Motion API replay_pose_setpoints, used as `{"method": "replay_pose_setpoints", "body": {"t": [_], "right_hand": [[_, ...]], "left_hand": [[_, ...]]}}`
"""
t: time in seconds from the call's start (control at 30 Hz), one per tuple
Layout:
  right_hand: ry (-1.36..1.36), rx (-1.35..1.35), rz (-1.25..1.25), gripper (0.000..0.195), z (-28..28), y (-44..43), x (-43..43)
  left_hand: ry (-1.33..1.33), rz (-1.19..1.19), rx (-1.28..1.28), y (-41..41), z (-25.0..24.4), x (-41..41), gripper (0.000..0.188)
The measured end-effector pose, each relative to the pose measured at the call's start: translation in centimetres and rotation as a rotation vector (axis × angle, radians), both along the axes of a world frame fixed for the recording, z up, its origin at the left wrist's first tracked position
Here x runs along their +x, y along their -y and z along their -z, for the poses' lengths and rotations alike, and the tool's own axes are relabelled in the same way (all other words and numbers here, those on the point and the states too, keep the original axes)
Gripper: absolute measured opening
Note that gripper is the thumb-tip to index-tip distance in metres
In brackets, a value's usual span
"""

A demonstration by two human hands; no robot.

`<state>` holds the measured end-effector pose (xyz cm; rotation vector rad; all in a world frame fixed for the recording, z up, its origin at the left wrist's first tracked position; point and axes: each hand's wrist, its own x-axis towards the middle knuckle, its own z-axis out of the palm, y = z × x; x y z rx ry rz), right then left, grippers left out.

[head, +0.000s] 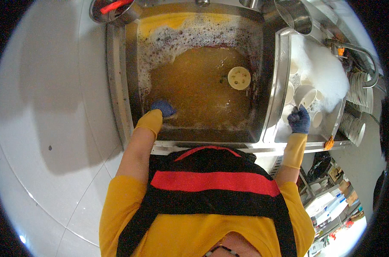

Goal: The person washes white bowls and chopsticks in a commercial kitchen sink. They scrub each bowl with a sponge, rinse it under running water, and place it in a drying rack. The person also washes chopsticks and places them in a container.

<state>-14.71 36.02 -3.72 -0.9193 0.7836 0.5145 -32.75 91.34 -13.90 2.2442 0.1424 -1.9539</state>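
Note:
My left hand (159, 112), in a yellow and blue rubber glove, dips into brown water in the large stainless steel sink (267, 96) at its near left corner. Its fingertips are under the murky surface, so whether they hold anything is hidden. Over the smaller sink on the right, my right hand (299, 120), gloved alike, grips a white bowl (305, 95) by its rim, tilted. Around that bowl, several white cups or bowls (317, 119) sit in water beside thick white foam (326, 70). A round cream dish (239, 78) with dark spots lies in the brown water.
A curved faucet (371, 64) reaches over the right sink's far side. Stacked white plates (360, 93) stand to its right. Metal pots (294, 16) line the back edge; one at the left (114, 11) holds a red-handled thing. An orange cloth (329, 143) hangs at the front rim.

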Motion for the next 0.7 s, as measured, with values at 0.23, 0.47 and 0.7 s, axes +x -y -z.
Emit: {"method": "replay_pose_setpoints", "body": {"t": [0.23, 0.47, 0.7], "right_hand": [[-0.083, -1.111, -0.272, 0.029, 2.0, 3.4, 0.4], [0.521, -0.851, -0.874, 0.037, -2.7, -16.7, 0.7], [0.797, -0.653, -2.028, 0.049, 3.7, -36.6, -11.3]], "left_hand": [[0.061, 0.031, -0.293, -2.6, 9.0, -4.9, 0.064], [0.099, -0.105, -0.19, -0.9, 7.2, -1.7, 0.069], [0.149, 0.032, -0.264, -0.1, 5.1, -1.9, 0.064]]}}
